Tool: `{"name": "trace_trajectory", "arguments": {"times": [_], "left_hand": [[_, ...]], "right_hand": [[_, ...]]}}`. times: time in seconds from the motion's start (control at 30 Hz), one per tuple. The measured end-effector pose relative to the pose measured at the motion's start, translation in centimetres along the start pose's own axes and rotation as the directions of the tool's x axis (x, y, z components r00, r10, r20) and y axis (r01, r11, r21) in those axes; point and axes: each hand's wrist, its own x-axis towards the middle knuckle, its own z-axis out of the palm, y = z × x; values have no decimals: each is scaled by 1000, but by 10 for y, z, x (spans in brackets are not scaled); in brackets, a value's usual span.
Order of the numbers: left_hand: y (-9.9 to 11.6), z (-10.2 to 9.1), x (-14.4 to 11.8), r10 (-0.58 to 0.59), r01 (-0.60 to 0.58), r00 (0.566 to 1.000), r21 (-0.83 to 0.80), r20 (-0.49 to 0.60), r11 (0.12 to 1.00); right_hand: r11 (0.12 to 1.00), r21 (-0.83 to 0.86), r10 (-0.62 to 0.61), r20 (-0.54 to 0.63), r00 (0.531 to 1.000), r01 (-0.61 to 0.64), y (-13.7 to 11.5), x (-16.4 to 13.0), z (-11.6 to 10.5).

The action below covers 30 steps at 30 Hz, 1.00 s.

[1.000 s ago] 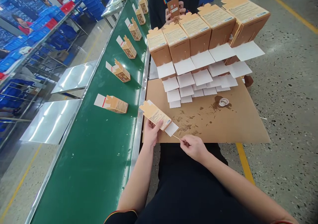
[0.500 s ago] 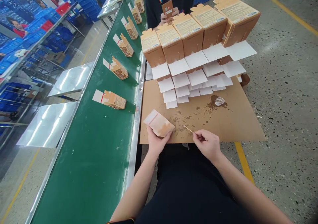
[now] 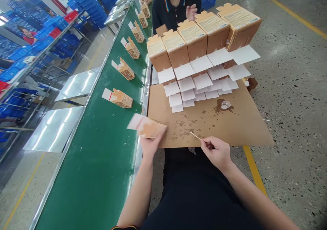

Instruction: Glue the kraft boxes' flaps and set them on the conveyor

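My left hand (image 3: 150, 144) grips a small carton (image 3: 150, 127), brown with a white flap standing out to the left and a red stripe across it. The carton is smeared by motion and hangs over the metal edge between the green belt and the cardboard sheet. Between thumb and fingers, my right hand (image 3: 216, 150) pinches a cotton swab (image 3: 196, 135), its tip pointing left just above the wet-marked cardboard sheet (image 3: 245, 124). A small clear cup (image 3: 226, 104) sits in a damp patch on that sheet, beyond my right hand.
Stacked cartons (image 3: 196, 36) with white flaps sticking out fill the far side of the sheet. Along the green belt (image 3: 102, 162) stand several open cartons (image 3: 120, 98) in a row. A co-worker (image 3: 176, 9) sits behind the stack. Metal plates (image 3: 52, 128) adjoin the belt's left side.
My left hand has carried its carton leftward, from over the cardboard to the belt's edge. The co-worker's carton has dropped lower behind the stack, and one of their hands is raised, open.
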Motion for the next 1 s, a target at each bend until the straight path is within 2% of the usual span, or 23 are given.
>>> {"name": "trace_trajectory", "arguments": {"times": [0.1, 0.2, 0.27, 0.33, 0.43, 0.5, 0.6, 0.67, 0.73, 0.83, 0.87, 0.93, 1.0], "left_hand": [[-11, -52, 43, 38, -53, 972, -60, -232, 997], [-29, -95, 78, 45, -72, 941, -68, -335, 995], [-41, -107, 91, -24, -6, 935, -84, -354, 996], [-51, -108, 96, -72, 47, 933, -77, -352, 996], [-59, -101, 82, -63, 61, 917, -18, -393, 998], [-59, -96, 60, -28, 44, 875, 22, -483, 999], [-51, -86, 27, 116, -94, 818, 69, -564, 993], [-37, -74, 24, 218, -211, 820, 74, -529, 975], [-15, -56, 45, 281, -296, 849, 39, -447, 955], [29, -21, 110, 314, -335, 908, -31, -276, 942], [43, -8, 134, 287, -299, 937, -35, -198, 954], [66, 19, 178, 134, -134, 990, 8, -34, 991], [78, 44, 205, -49, 41, 994, 78, 98, 996]], "right_hand": [[1000, -8, 16, -19, 1000, -16, 2, 3, -8], [999, -30, 42, -12, 999, -42, 5, 8, -10], [998, -35, 48, 9, 999, -47, 6, 14, -9], [999, -27, 47, 27, 999, -47, 7, 20, -9], [999, -36, 42, 17, 999, -41, 10, 26, -15], [998, -57, 40, -13, 999, -41, 16, 25, -25], [994, -87, 52, -76, 996, -59, 28, 19, -43], [989, -116, 76, -127, 989, -90, 35, 14, -52], [983, -140, 95, -167, 981, -119, 38, 11, -58], [983, -135, 101, -168, 981, -124, 34, 12, -57], [985, -127, 93, -164, 982, -114, 31, 13, -55], [989, -116, 76, -159, 984, -95, 25, 14, -51], [990, -114, 66, -162, 985, -85, 21, 13, -49]]}}
